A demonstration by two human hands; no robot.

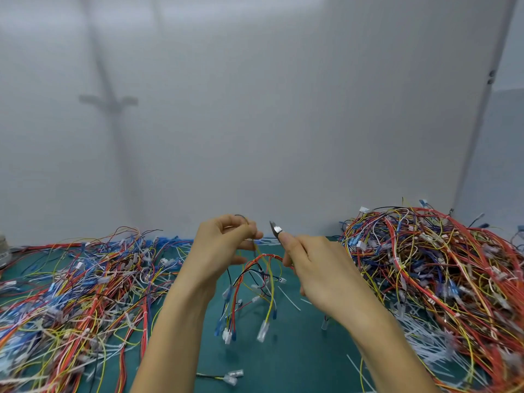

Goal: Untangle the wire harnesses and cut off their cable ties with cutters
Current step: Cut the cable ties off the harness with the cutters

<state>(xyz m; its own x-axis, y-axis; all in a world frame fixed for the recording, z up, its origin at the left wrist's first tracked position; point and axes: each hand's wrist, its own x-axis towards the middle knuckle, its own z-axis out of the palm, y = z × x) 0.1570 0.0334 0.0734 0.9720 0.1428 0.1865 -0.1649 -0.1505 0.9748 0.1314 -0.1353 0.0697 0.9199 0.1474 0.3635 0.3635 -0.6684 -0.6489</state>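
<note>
Item: one wire harness (255,282), red, yellow, black and blue leads with white and blue connectors, held raised above a green mat (283,350). Left hand (224,248): fingers curled shut, thumb and fingertips (249,229) pinching the upper strands of the harness; a dark wire loops up just over the knuckles. From that pinch the leads arch to the right and then hang down between the two wrists, the connectors dangling below both hands, a clear-sleeved terminal lowest. Right hand (320,270): closed around the handles of the cutters (275,229) (handles hidden inside the fist), index finger laid along the tool; the metal tip points up and to the left, just beside the left fingertips, not visibly touching them. Whether the blades are parted cannot be told. The red arch of the harness passes just under the right index finger. A white cable tie band shows on the arch below the left fingertips. Left of the left forearm: a spread pile of harnesses (85,293) lying flat on the mat. Right of the right hand: a taller heaped pile (431,268), tangled. Near the right forearm, on the mat: loose white cut ties (419,333), some blurred. Behind the fingers: a plain pale wall (255,109)
</note>
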